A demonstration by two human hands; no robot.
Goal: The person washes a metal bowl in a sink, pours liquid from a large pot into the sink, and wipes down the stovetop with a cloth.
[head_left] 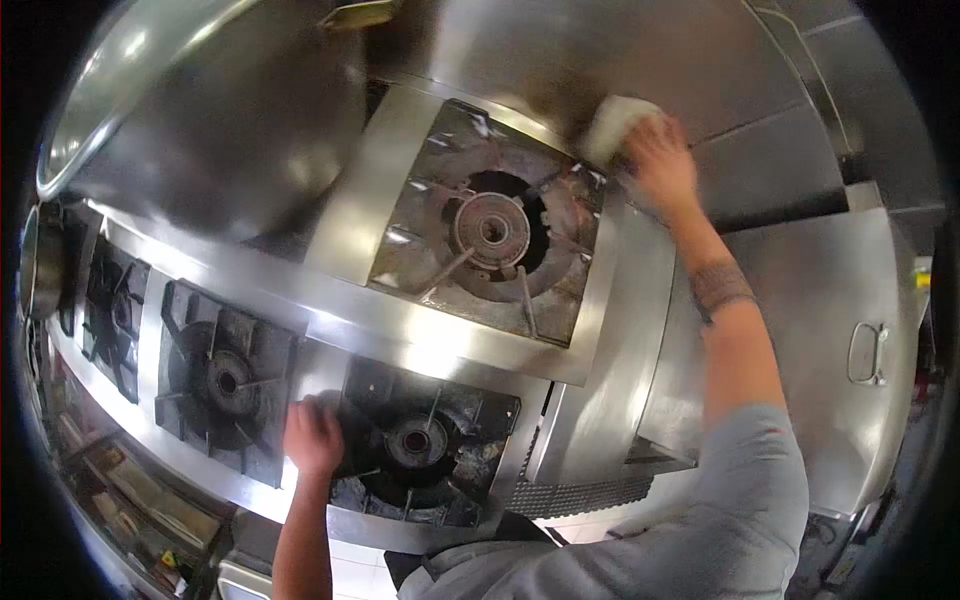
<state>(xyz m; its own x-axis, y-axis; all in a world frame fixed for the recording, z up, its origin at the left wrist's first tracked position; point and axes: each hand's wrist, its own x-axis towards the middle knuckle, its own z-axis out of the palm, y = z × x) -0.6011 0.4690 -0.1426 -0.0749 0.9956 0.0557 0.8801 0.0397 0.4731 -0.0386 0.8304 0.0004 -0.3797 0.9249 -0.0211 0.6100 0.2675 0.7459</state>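
Note:
My right hand (660,165) reaches to the far side of the stove, with a white cloth (617,128) under its fingers. The cloth lies against the steel back panel (560,60), just beyond the corner of the raised burner (493,230). My left hand (313,436) is closed at the front, over the steel strip between two lower burners. Whether its fingers hold anything is hidden. Right beside it is the black grate of the front burner (414,443).
Another front burner (228,376) sits left of my left hand. A large, shiny steel pot (220,130) stands at the upper left. To the right is a steel cabinet (800,330) with a metal handle (868,354). Dark ridged matting (580,497) lies below the stove.

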